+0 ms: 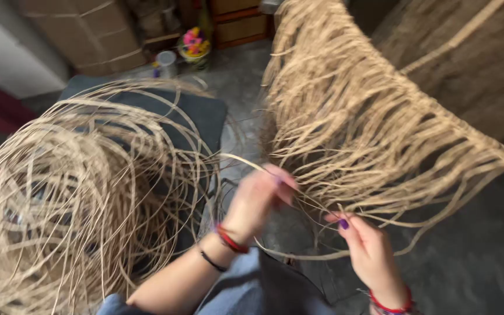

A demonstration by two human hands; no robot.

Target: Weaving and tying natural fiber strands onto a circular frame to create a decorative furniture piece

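Leftmost, loose coil of cane strips lying over dark cushion. Left hand rising at centre, fingers curling shut, pinching thin strip running in from coil. Right hand sitting lower right, fingertips closing on strand ends hanging from fringed woven panel.

Stood at the far wall: cardboard boxes, a white cup. Sat beside it, a bright flower bunch.
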